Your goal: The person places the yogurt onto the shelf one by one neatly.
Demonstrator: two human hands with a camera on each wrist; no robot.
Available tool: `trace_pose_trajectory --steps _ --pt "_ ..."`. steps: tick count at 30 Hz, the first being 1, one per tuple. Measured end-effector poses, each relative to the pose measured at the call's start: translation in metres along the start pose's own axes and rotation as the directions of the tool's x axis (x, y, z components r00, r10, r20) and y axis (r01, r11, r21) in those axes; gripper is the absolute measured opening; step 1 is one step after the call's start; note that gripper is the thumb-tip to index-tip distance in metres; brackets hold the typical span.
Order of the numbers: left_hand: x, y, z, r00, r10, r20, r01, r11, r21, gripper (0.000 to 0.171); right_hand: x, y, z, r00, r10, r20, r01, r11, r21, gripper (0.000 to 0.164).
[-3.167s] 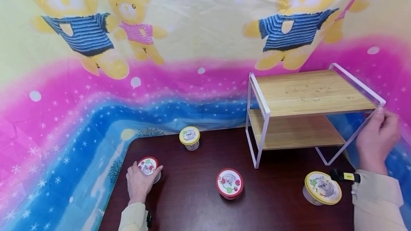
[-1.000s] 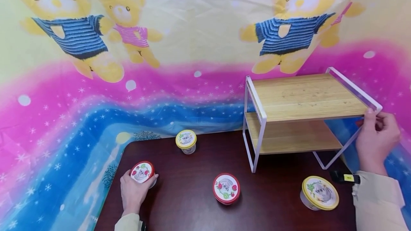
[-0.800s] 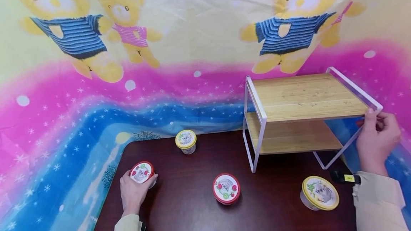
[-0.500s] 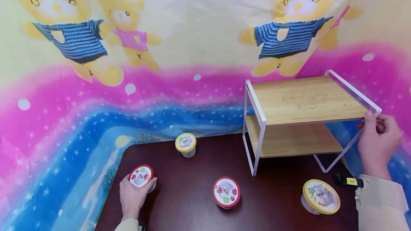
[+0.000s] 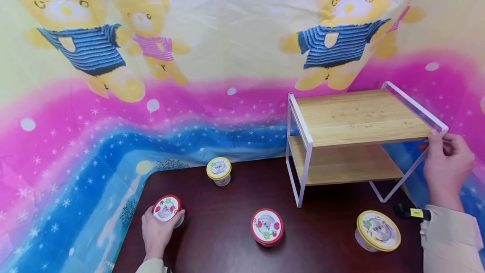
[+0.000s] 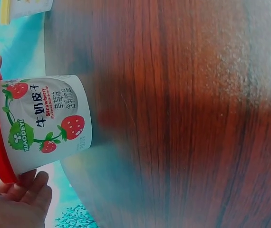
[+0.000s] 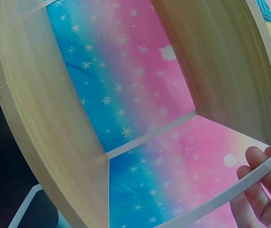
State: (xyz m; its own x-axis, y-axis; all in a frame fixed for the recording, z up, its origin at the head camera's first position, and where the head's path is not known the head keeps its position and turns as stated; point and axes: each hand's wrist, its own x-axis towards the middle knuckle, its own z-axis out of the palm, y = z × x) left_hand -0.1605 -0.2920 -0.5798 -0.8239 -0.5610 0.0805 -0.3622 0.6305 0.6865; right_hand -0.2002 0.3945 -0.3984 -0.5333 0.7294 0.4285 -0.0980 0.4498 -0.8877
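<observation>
At the table's left, my left hand grips a strawberry milk drink tub with a red lid. In the left wrist view the thumb and fingers reach around the lid end of this tub, whose strawberry print faces the camera. My right hand holds the front right corner of a two-tier wooden shelf with a white frame. Up close in the right wrist view, fingers curl around the white frame bar.
A second red-lidded tub stands mid-table. One yellow-lidded tub is at the back edge, another yellow-lidded tub at the front right, before the shelf. Behind the dark table hangs a bear-print cloth.
The whole scene has shifted slightly in the head view as the camera moved. Both hands keep their holds on the tub and the shelf, and the other tubs stay put.
</observation>
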Motion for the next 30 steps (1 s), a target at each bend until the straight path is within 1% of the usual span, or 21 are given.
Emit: trace_pose_trajectory --steps 6,13,19,24,30 --pt "-0.001 -0.001 0.002 1.0 0.007 -0.028 -0.006 1.0 0.008 0.122 0.001 0.002 -0.001 1.0 -0.012 0.02 0.012 1.0 -0.006 0.024" --pt "0.0 0.001 0.003 1.0 0.004 -0.013 -0.004 1.0 -0.009 0.122 0.001 0.003 -0.003 0.999 0.0 0.043 -0.001 1.0 0.028 0.029" --pt "0.001 0.01 0.002 1.0 0.011 -0.013 -0.011 1.0 -0.025 0.121 0.0 -0.001 -0.004 0.997 0.044 0.06 -0.047 0.998 0.049 0.03" --pt "0.003 0.018 0.001 0.999 0.025 -0.029 -0.026 0.999 -0.046 0.117 0.002 -0.001 -0.005 0.991 0.113 0.075 -0.117 0.991 0.056 0.033" --pt "0.004 0.026 0.0 0.998 0.045 -0.032 -0.047 0.998 -0.05 0.114 0.003 -0.006 -0.004 0.985 0.164 0.053 -0.167 0.985 0.046 0.036"
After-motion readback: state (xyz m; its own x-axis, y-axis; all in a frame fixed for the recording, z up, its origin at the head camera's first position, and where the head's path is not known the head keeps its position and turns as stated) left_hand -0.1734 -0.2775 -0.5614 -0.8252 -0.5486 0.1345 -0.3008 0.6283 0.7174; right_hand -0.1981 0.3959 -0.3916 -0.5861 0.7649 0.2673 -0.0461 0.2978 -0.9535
